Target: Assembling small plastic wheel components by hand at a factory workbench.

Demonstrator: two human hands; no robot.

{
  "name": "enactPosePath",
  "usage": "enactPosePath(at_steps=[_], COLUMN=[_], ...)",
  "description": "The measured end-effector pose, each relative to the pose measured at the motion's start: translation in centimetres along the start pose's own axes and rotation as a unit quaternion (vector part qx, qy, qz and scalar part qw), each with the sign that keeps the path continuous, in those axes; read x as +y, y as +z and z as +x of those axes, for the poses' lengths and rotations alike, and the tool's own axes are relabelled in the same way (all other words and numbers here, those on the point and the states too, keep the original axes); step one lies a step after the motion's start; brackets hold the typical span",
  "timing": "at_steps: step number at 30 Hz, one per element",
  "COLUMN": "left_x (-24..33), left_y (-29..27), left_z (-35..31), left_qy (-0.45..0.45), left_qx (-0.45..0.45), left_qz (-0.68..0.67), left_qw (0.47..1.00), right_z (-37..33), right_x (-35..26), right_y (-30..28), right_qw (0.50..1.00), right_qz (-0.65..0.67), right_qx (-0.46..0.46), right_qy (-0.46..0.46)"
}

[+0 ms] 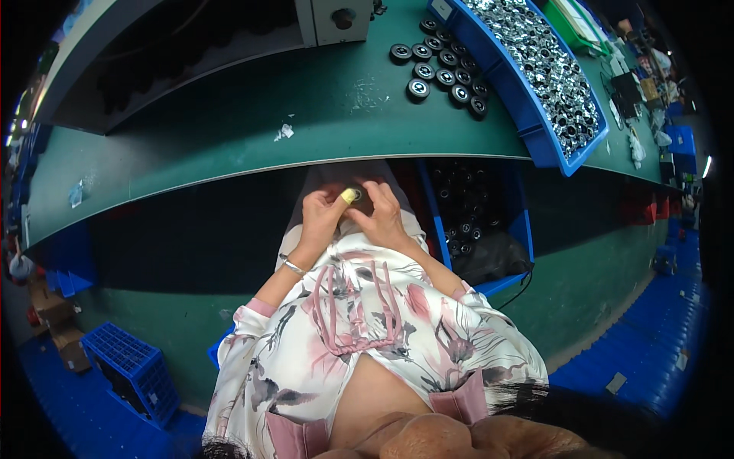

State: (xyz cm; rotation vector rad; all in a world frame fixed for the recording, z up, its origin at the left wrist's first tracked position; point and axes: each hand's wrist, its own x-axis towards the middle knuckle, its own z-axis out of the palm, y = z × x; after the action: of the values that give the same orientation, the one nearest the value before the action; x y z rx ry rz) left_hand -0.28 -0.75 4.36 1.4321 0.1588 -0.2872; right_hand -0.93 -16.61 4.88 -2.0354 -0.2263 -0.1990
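The left hand (321, 212) and right hand (384, 219) are gripping a small round piece (357, 194) together, seemingly working on it; the next move is probably calling for steady holding.

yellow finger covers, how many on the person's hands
1: the yellow finger cover is on the thumb of the left hand. Parts of it and of the right hand are out of sight, so others may be hidden.

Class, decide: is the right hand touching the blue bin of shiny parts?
Apart: the head view shows the table edge between right hand and bin.
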Motion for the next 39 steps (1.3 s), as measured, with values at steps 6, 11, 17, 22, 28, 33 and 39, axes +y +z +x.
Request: enactPosePath(at_steps=[6, 11, 17, 22, 28, 33, 39], left_x=[0.3, 0.6, 1.2, 1.4, 2.1, 2.8, 5.6], left_y=[0.3, 0.1, 0.3, 0.3, 0.5, 0.8, 2.2], left_z=[-0.4, -0.4, -0.7, -0.8, -0.8, -1.5, -2.1], left_qy=[-0.126, -0.144, -0.182, -0.135, -0.126, -0.034, 0.011], left_qx=[-0.076, -0.118, -0.148, -0.174, -0.195, -0.157, -0.151], left_qz=[-0.334, -0.347, -0.44, -0.413, -0.381, -0.301, -0.264], left_qw=[0.931, 0.919, 0.867, 0.883, 0.895, 0.94, 0.953], right_z=[0.7, 1.2, 1.4, 1.7, 1.4, 2.1, 2.3], right_x=[-1.0, -1.5, -1.3, -3.0, -3.4, -4.9, -4.2], right_y=[-1.2, -1.7, -2.0, -3.0, -3.1, -4.5, -4.8], right_qw=[0.999, 0.998, 0.991, 0.993, 0.997, 0.992, 0.994], right_qz=[-0.019, -0.035, -0.036, -0.022, 0.042, -0.013, 0.091], right_qx=[0.02, 0.003, 0.0, 0.002, -0.019, -0.004, -0.005], right_qy=[-0.033, -0.057, -0.127, -0.114, -0.058, -0.127, -0.068])
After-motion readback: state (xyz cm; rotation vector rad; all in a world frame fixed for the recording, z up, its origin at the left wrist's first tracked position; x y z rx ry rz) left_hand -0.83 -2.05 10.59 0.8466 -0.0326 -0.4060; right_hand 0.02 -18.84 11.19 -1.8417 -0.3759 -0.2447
